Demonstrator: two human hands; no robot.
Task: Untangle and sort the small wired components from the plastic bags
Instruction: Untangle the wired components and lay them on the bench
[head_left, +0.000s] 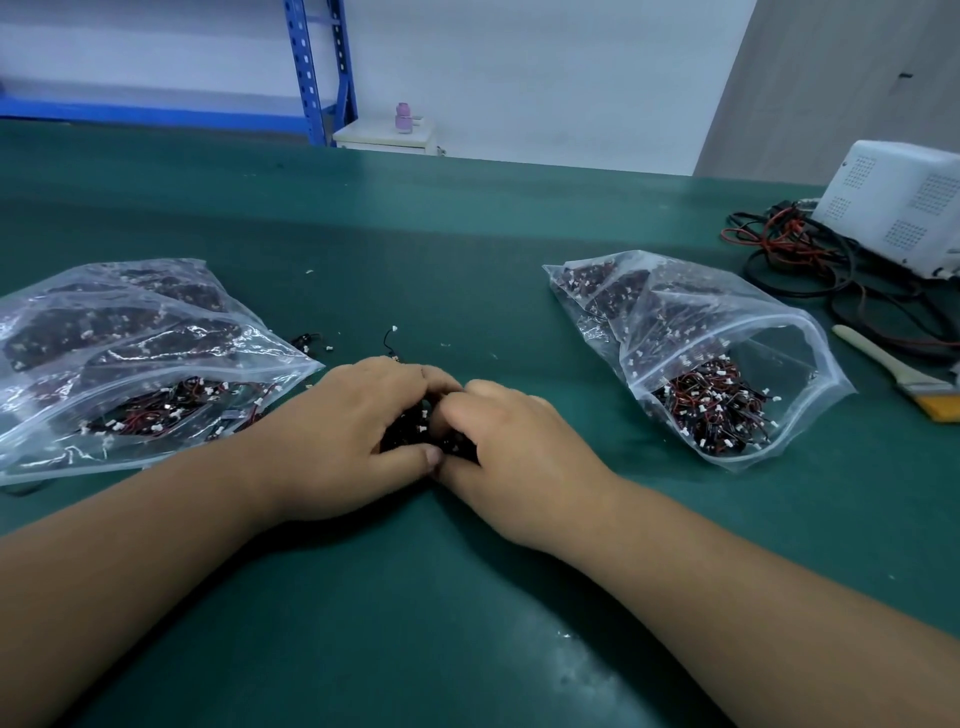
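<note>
At the middle of the tabletop (467, 234), left hand (358, 415) and right hand (519, 452) pinch a wire clump (410, 434), between left bag (130, 353) and right bag (701, 332) near its side edges — a hard tug could snap thin leads

Glossy clear plastic bags (691, 332); matt green mat (467, 249).

Even, cool indoor light; wide-angle bend at the edges.
Soft shadows lie under the forearms (156, 525); pale sheen on the tabletop (571, 670) at 5 o'clock, glare on the left bag (171, 338) at 9; fingertips (432, 456) look slightly blurred, perhaps motion.
</note>
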